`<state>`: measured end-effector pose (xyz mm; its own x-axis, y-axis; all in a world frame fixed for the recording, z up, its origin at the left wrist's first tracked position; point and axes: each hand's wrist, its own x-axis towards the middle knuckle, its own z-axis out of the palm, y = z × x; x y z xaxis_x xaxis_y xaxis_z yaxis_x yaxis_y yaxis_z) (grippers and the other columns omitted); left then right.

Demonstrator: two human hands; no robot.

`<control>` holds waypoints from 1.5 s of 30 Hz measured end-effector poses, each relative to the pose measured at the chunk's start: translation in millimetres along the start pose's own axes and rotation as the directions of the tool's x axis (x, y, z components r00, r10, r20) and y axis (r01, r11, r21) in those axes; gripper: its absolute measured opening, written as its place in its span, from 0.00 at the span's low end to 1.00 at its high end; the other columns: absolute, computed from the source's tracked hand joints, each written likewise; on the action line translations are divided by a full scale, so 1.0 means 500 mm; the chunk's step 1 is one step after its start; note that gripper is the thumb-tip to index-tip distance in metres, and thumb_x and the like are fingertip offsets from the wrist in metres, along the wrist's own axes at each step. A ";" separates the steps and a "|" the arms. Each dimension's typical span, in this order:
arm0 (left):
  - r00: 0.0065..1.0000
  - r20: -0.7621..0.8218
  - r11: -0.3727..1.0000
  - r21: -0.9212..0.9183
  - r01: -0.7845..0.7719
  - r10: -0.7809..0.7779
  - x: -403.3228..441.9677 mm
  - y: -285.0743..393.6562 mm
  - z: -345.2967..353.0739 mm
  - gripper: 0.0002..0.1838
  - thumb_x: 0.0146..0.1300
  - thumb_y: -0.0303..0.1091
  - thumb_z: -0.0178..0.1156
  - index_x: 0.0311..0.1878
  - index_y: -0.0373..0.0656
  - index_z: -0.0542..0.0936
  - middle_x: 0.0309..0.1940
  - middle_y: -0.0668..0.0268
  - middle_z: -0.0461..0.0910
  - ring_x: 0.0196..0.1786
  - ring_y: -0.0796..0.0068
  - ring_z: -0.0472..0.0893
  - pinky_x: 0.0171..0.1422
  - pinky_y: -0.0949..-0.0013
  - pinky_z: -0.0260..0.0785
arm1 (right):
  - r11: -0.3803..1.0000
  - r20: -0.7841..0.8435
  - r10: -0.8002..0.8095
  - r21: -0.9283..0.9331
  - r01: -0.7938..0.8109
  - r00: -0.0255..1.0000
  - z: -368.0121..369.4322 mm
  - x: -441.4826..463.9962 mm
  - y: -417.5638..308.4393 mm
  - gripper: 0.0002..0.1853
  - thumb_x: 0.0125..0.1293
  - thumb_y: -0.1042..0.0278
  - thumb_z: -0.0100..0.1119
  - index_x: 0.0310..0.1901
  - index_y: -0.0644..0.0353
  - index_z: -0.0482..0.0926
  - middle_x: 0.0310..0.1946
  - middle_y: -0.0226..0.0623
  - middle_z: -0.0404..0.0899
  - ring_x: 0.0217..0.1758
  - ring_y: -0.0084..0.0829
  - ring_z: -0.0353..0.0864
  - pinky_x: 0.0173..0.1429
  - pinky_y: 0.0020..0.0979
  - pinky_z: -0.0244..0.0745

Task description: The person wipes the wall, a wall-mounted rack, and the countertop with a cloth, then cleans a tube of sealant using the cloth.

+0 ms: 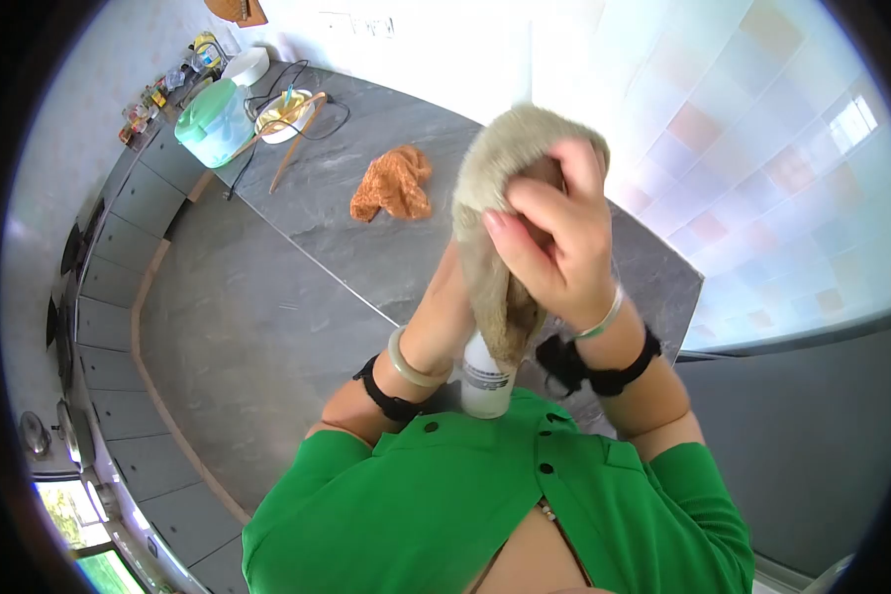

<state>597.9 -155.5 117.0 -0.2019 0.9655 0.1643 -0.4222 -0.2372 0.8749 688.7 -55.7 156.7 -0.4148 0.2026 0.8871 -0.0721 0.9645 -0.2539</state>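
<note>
A fuzzy beige-grey item, soft and hollow like a plush slipper or cap, is held up in front of me above the counter. At its opening, the curled fingers and thumb of my right hand are closed on it. My left forearm reaches up behind the same item, which hides my left hand and its fingers. Below hangs the item's lower end, partly covering a white bottle that stands upright close to my green shirt. Beyond my left arm, a crumpled orange cloth lies on the counter.
The grey counter meets a tiled wall at right. Toward the back left are a green-lidded tub, a white bowl with sticks, and a black cable. Grey cabinets line the left.
</note>
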 end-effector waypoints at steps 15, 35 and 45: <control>0.980 0.156 0.992 -0.021 -0.121 0.123 0.059 -0.052 -0.022 0.54 0.48 0.77 0.51 0.63 0.36 0.63 0.54 0.60 0.72 0.54 0.71 0.75 0.58 0.67 0.70 | 0.878 0.010 0.326 0.367 -0.306 0.945 -0.026 -0.103 -0.029 0.05 0.58 0.79 0.58 0.36 0.67 0.75 0.45 0.47 0.75 0.40 0.39 0.78 0.44 0.28 0.72; 0.983 -0.039 0.981 -0.058 -0.183 0.181 0.106 -0.021 -0.017 0.36 0.57 0.60 0.57 0.56 0.37 0.67 0.40 0.65 0.73 0.40 0.76 0.71 0.46 0.72 0.66 | 0.981 0.207 0.074 0.161 -0.109 0.975 -0.058 -0.222 -0.050 0.07 0.51 0.77 0.62 0.34 0.62 0.80 0.43 0.39 0.78 0.52 0.43 0.75 0.56 0.38 0.69; 0.982 0.041 0.924 -0.348 -0.160 0.186 0.128 0.005 0.027 0.38 0.61 0.60 0.51 0.62 0.36 0.62 0.36 0.63 0.72 0.38 0.75 0.69 0.42 0.71 0.61 | -0.077 0.358 0.819 0.843 -0.532 0.449 -0.088 -0.304 -0.024 0.17 0.70 0.68 0.46 0.58 0.65 0.70 0.52 0.37 0.76 0.53 0.27 0.75 0.59 0.29 0.70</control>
<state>596.1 -92.8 135.8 -0.2403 0.9083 0.3424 -0.6652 -0.4110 0.6234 792.7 -90.7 41.8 -0.5697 0.8202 0.0523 -0.5387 -0.3247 -0.7774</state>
